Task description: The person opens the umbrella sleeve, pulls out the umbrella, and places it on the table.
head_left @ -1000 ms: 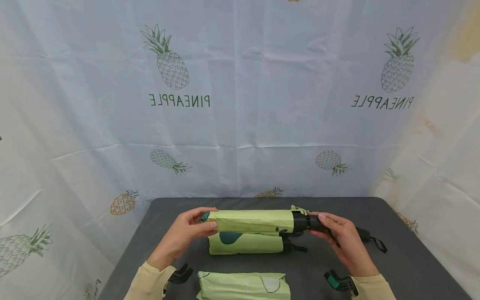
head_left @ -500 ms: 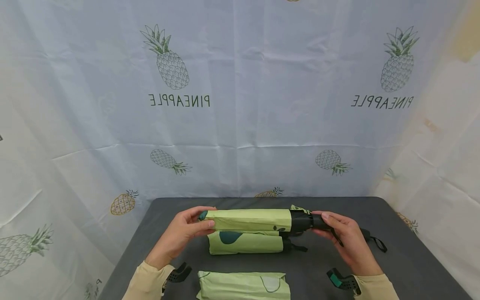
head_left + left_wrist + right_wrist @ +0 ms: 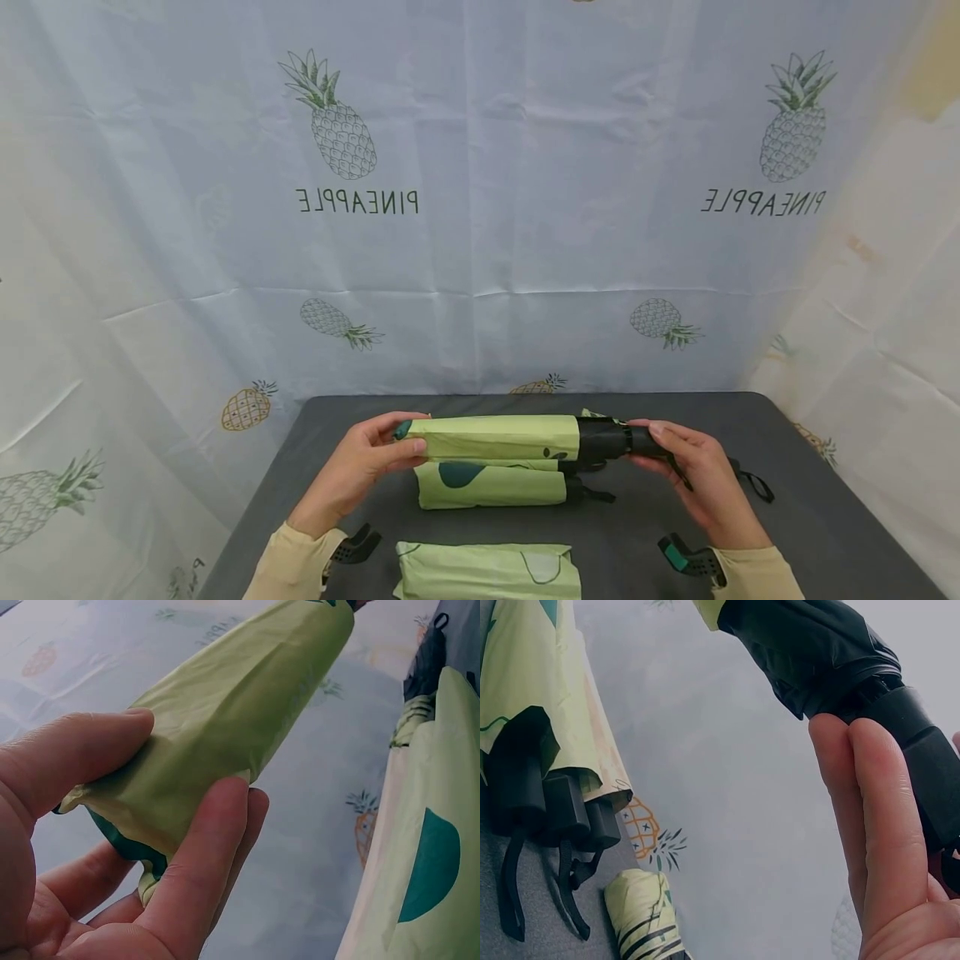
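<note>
A folded umbrella with a black handle (image 3: 645, 440) and dark canopy (image 3: 802, 645) is held level above the table, partly inside a light green sleeve (image 3: 495, 437). My left hand (image 3: 356, 471) pinches the closed left end of that sleeve, where dark green trim shows in the left wrist view. At the other end, my right hand (image 3: 697, 479) grips the black handle, thumb on the near side and fingers behind. A band of black canopy lies bare between the sleeve's mouth and the handle. Below, another green sleeved umbrella (image 3: 491, 492) with a dark green spot lies on the table.
Several sleeved umbrellas lie side by side, black handles (image 3: 516, 791) and straps showing in the right wrist view. Behind them is a green-and-black striped umbrella (image 3: 641, 911). Nearer lies another light green sleeved bundle (image 3: 487, 571) on the dark table (image 3: 615, 533). A pineapple-print cloth (image 3: 480, 250) hangs behind.
My right hand has drawn the umbrella handle to the right, while my left hand and the sleeve have shifted slightly left. More black canopy shows beyond the sleeve's mouth.
</note>
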Tool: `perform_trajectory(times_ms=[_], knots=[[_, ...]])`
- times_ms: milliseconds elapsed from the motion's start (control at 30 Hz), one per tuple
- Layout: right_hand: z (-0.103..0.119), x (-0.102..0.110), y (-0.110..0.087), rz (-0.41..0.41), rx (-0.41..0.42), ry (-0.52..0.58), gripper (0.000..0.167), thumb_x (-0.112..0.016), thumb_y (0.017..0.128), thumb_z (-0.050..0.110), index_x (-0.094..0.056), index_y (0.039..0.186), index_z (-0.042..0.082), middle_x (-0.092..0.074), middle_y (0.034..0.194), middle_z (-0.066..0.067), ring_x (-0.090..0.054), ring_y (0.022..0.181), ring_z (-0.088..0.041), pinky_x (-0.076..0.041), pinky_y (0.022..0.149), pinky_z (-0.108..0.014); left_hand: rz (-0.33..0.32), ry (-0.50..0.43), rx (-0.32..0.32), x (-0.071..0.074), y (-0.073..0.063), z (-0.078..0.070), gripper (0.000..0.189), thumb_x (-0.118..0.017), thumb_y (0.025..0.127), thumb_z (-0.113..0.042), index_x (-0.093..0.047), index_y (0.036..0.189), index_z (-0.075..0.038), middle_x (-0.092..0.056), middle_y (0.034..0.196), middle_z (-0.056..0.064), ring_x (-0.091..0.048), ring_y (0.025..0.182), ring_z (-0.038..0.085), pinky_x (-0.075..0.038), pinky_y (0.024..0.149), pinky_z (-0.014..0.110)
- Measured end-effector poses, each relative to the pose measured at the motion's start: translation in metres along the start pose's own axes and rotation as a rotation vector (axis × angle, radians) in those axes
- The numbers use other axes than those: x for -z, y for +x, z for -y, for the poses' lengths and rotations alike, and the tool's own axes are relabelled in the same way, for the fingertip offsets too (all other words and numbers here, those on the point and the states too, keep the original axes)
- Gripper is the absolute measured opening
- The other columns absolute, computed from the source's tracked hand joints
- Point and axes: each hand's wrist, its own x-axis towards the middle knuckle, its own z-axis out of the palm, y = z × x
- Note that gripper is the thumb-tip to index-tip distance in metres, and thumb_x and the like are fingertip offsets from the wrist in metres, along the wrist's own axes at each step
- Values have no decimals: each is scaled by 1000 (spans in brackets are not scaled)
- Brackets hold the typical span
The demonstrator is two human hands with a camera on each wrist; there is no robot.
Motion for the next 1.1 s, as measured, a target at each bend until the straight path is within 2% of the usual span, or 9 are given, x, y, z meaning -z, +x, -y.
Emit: perform_trajectory(times_ms=[267, 467, 667, 900, 1100], knots=[[-1, 6, 0, -27, 5, -9, 32, -50, 117, 12, -77, 135, 11, -75, 128, 10, -74, 116, -8, -67, 93, -32, 0, 5, 4, 1, -1, -2, 62, -75, 104, -17, -51, 158, 1, -70, 125, 3, -75, 116, 19, -58, 114, 51], [-1, 8, 1, -35, -7, -20, 32, -51, 117, 13, -79, 131, 17, -75, 127, 12, -74, 114, -8, -67, 93, -31, 3, -2, 6, 1, -2, -3, 63, -75, 104, -17, -49, 158, 3, -71, 126, 3, -75, 116, 18, -57, 115, 53], [2, 10, -2, -33, -28, -40, 31, -52, 117, 19, -77, 136, 16, -73, 132, 12, -72, 118, -6, -66, 96, -31, 4, 0, 3, 0, -1, -4, 64, -74, 105, -17, -48, 159, 4, -71, 123, 3, -75, 116, 18, -57, 115, 51], [4, 14, -4, -28, -29, -17, 31, -51, 117, 18, -77, 135, 18, -74, 131, 12, -73, 118, -6, -66, 97, -31, -1, -5, 3, 1, -1, -3, 57, -74, 105, -17, -54, 155, 1, -73, 122, 2, -75, 115, 18, -58, 114, 52], [6, 18, -4, -13, -23, 5, 33, -50, 118, 17, -77, 135, 18, -73, 132, 11, -73, 118, -6, -66, 96, -31, 4, -8, 0, 2, -1, -2, 57, -73, 105, -17, -52, 156, 2, -73, 122, 0, -75, 115, 17, -61, 111, 45]])
